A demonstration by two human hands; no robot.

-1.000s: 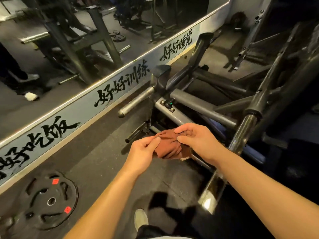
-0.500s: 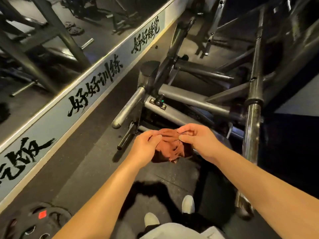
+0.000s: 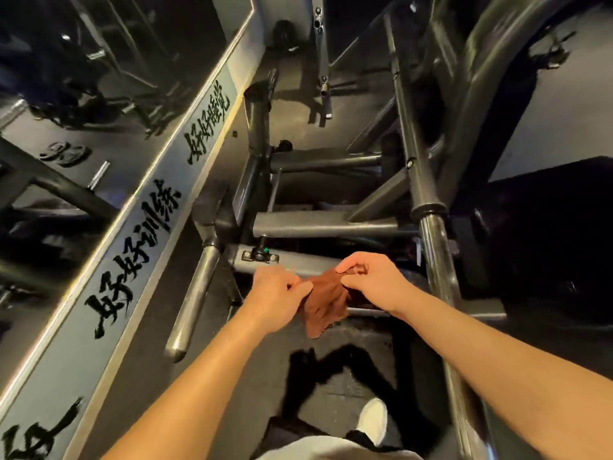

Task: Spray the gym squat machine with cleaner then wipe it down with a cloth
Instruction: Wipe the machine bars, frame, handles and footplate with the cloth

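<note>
A rust-brown cloth (image 3: 323,305) hangs between my two hands in front of the squat machine. My left hand (image 3: 277,295) pinches its left edge between thumb and fingers. My right hand (image 3: 371,282) pinches its upper right corner. The cloth's lower part droops loose. The squat machine (image 3: 318,225) is a grey steel frame of crossbars just beyond my hands, with a small latch and a green knob (image 3: 262,255) on the nearest bar. A long chrome bar (image 3: 434,247) runs up the right side. No spray bottle is in view.
A plate-loading peg (image 3: 195,297) sticks out toward me at the left of the frame. A wall mirror (image 3: 83,104) with a grey band of black lettering runs along the left. A black pad (image 3: 544,234) sits at right. My white shoe (image 3: 373,421) stands on dark rubber flooring.
My view has swung right and closer to the machine, and the weight plate on the floor has left view. My hands have drawn the bunched cloth apart, so it hangs more open.
</note>
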